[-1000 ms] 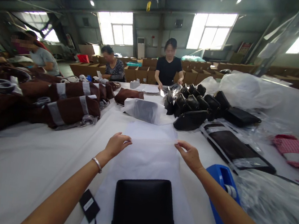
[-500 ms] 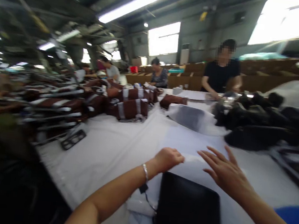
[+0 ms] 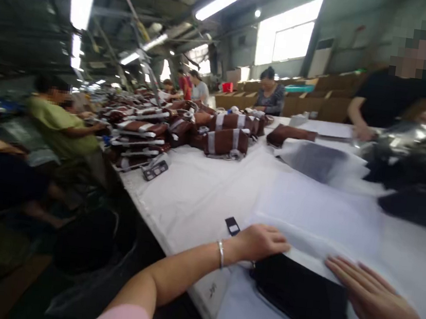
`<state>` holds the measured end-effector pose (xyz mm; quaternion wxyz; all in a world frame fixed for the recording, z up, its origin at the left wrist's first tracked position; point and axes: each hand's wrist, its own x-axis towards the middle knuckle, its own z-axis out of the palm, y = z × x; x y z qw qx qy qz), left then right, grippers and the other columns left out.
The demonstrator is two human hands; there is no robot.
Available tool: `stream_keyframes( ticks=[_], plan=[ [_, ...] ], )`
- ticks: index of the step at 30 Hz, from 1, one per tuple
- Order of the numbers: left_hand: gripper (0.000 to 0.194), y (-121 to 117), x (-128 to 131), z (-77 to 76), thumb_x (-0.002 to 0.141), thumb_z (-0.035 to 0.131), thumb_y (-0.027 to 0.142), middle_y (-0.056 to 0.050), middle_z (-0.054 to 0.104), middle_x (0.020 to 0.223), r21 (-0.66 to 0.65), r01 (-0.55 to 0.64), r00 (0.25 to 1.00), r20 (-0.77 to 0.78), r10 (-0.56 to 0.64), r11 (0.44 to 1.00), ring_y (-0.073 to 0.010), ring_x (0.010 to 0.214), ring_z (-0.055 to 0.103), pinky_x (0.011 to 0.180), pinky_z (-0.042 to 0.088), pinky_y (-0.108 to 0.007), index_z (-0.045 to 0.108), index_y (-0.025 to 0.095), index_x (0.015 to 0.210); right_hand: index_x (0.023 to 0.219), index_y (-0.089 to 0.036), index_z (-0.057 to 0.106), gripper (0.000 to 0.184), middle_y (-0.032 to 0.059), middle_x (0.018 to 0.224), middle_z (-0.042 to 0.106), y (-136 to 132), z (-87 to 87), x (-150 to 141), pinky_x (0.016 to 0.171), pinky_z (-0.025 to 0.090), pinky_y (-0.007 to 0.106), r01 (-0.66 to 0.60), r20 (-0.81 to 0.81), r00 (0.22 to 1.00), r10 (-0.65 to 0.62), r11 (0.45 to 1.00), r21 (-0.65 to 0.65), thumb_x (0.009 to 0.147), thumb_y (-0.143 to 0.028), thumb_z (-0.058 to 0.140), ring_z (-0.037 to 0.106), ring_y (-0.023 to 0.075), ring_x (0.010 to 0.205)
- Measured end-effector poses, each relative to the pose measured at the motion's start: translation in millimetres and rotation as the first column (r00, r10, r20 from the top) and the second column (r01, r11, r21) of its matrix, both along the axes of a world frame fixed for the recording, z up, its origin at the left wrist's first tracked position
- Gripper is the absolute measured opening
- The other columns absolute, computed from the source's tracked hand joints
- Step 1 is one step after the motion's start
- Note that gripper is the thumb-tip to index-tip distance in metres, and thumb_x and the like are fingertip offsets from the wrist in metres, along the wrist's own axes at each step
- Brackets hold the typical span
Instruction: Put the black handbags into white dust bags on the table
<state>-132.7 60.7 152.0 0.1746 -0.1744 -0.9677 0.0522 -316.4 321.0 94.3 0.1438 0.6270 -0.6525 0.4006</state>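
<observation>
A flat black pouch (image 3: 302, 297) lies tilted on thin whitish sheeting at the near side of the table. My left hand (image 3: 262, 244), with a silvery bracelet at its wrist, is at the pouch's upper left corner. Its fingers curl over the edge of the translucent white sheet (image 3: 311, 262) along the pouch's far side; the fingertips are partly hidden. Stretched out and flat, my right hand (image 3: 374, 298) rests by the pouch's right end, holding nothing. A small dark tag (image 3: 232, 226) with a pale label lies just beyond my left wrist.
The white table (image 3: 193, 193) has its edge running diagonally on my left. Brown bags (image 3: 226, 143) wrapped in white strips are piled at the far left, near a power strip (image 3: 155, 170). Black items (image 3: 421, 203) lie at the right. Co-workers stand or sit around.
The view has swung left, showing more co-workers. Both hands have come down to the pouch, which now lies turned. The dark tag now lies on the table beyond my left wrist.
</observation>
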Motion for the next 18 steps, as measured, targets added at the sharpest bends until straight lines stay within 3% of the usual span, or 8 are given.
stream_keyframes(
  ticks=[3,6,11,18],
  plan=[
    [0.025,13.2,18.4,-18.0,0.098,0.041,0.017,-0.005,0.065,0.109,0.130,-0.052,0.997,0.057,0.045,0.990,-0.0158,0.096,0.058,0.085,0.049,-0.027,0.061,0.018,0.113,0.123,-0.032,0.062,0.035,0.0031,0.121,0.067,20.3,15.6,39.0,0.110,0.039,0.047,0.150,0.013,0.988,-0.152,0.983,0.102,0.090,-0.026,0.052,0.058,0.0234,0.119],
    [0.024,20.5,32.4,-34.0,0.097,0.043,0.018,-0.006,0.065,0.107,0.188,-0.070,0.995,0.085,0.055,0.980,-0.0175,0.095,0.059,0.085,0.051,-0.031,0.060,0.019,0.115,0.126,-0.033,0.061,0.039,0.0018,0.125,0.065,21.2,10.7,60.4,0.107,0.044,0.044,0.233,-0.010,0.972,-0.236,0.953,0.193,0.089,-0.021,0.052,0.059,0.0224,0.118],
    [0.027,27.6,50.2,-49.3,0.095,0.045,0.013,-0.006,0.065,0.107,0.209,-0.079,0.993,0.100,0.059,0.975,-0.0185,0.096,0.060,0.086,0.052,-0.033,0.059,0.020,0.116,0.133,-0.031,0.055,0.049,0.0023,0.133,0.059,15.7,-9.6,69.5,0.105,0.047,0.044,0.202,-0.114,0.978,-0.174,0.931,0.306,0.092,-0.007,0.042,0.054,0.0218,0.125],
    [0.028,23.6,58.4,-52.9,0.092,0.046,0.008,-0.005,0.064,0.106,0.237,-0.047,0.993,0.119,0.018,0.970,-0.0179,0.096,0.059,0.088,0.053,-0.031,0.058,0.019,0.115,0.133,-0.027,0.055,0.050,0.0046,0.133,0.059,15.5,-15.5,80.3,0.105,0.047,0.043,0.195,-0.165,0.973,-0.159,0.953,0.233,0.090,-0.002,0.046,0.052,0.0220,0.126]
  ],
)
